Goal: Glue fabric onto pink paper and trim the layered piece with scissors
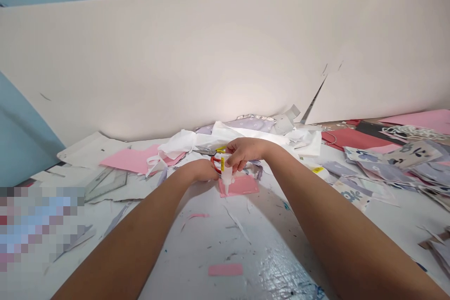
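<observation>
My right hand [242, 151] grips a small white glue bottle [227, 174], tipped nozzle-down onto a pink paper piece [242, 186] on the white table [218, 248]. Just left of that piece rests my left hand [198, 170], its fingers curled down at the pink paper's left edge; what they hold is hidden. Red-handled scissors [215, 163] lie between the two hands, partly covered.
Paper scraps litter the table: a pink sheet [131, 159] at back left, white crumpled paper [197, 140] behind the hands, patterned and red sheets [386, 159] at right, a small pink strip [225, 270] near me. A tall white board [176, 61] walls off the back.
</observation>
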The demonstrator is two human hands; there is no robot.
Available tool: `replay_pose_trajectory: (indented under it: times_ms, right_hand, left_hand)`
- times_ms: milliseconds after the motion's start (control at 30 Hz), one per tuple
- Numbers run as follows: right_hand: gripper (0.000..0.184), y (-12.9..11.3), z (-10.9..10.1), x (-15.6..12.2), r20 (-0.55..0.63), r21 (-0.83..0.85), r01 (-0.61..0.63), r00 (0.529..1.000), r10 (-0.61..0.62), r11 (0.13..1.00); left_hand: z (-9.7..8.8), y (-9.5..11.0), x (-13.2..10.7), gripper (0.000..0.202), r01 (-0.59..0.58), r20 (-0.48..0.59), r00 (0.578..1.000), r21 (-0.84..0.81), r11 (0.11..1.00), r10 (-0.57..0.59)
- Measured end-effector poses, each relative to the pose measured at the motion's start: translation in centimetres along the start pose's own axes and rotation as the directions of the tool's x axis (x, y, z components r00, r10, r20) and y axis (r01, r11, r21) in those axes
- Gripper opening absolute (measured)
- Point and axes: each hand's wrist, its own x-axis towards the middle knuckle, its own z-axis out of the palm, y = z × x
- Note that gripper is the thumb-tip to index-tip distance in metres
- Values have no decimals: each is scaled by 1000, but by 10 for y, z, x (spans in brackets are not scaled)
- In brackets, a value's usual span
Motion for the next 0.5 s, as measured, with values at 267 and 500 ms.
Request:
replay_pose_trajectory:
  times_ms: [267, 500]
  right_hand:
    - [21, -1, 1, -3, -3, -1, -1, 1000, 1, 1000]
    - [21, -2, 2, -3, 0, -5, 11, 1000, -11, 1000]
  left_hand:
    - [0, 5, -5, 16, -10, -27, 1000, -51, 999, 9]
    - [-1, 6, -7, 16, 2, -20, 1000, -67, 998, -3]
